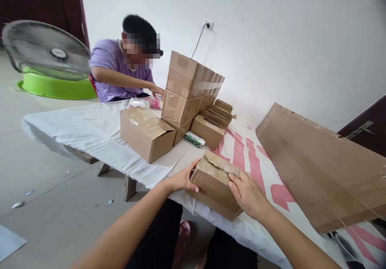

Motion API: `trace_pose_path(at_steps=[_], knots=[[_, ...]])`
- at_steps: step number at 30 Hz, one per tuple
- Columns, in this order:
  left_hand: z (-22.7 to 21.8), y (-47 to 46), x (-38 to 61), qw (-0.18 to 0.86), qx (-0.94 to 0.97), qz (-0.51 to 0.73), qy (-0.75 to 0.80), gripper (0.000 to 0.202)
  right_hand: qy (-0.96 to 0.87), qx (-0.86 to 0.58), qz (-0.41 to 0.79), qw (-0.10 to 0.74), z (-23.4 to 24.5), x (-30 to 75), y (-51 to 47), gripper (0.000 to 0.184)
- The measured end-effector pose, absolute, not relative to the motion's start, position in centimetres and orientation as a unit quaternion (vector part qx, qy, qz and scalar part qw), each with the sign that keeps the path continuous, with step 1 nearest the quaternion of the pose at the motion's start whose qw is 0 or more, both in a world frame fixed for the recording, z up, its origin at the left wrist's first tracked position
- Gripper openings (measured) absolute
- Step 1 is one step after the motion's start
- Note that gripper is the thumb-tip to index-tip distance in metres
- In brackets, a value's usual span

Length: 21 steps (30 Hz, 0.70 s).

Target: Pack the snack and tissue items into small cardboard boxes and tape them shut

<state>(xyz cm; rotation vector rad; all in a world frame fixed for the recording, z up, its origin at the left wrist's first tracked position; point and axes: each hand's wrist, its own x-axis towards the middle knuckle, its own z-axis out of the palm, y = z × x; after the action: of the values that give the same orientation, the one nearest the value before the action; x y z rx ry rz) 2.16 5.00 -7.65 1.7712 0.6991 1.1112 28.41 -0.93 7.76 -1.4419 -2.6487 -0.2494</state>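
A small brown cardboard box sits at the near edge of the table, a bit tilted, with its torn top flaps folded down. The left hand cups the box's left side, fingers curled on it and thumb near the top edge. The right hand lies flat on the top and right side, fingers close together. Both hands hold the box between them.

I think the hold works best if both hands push evenly, so the flaps lie flat and the box does not slip off the edge, which is very close.

The table has a white cloth with fat red stripes. From the small box, a bigger brown taped box sits at ten o'clock. A tall stack of taped boxes leans at eleven o'clock. Some low open boxes are at twelve o'clock, with a green and white tube just beside them. A big flat sheet of cardboard lies at three o'clock.

Another person in a purple shirt sits at the far end of the table, one hand near something pink. Behind them stand a round metal fan and a green plastic tub. The wall is white, with a plug socket and a black cord. The grey floor has small scraps on it
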Motion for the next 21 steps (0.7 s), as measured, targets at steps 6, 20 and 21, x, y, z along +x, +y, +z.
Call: trace_pose_path(at_steps=[6, 20, 21], knots=[[-7.5, 4.9, 2.2, 0.452, 0.713, 0.457, 0.281, 0.132, -0.884, -0.45, -0.071, 0.102, 7.2, 28.5, 0.0, 0.042], [-7.7, 5.1, 2.2, 0.451, 0.71, 0.458, 0.289, 0.13, -0.943, -0.269, -0.115, 0.158, 7.6, 29.0, 4.7, 0.028], [-7.7, 5.1, 2.3, 0.452, 0.708, 0.459, 0.288, 0.129, -0.946, -0.246, -0.143, 0.154, 7.6, 28.9, 4.8, 0.028]])
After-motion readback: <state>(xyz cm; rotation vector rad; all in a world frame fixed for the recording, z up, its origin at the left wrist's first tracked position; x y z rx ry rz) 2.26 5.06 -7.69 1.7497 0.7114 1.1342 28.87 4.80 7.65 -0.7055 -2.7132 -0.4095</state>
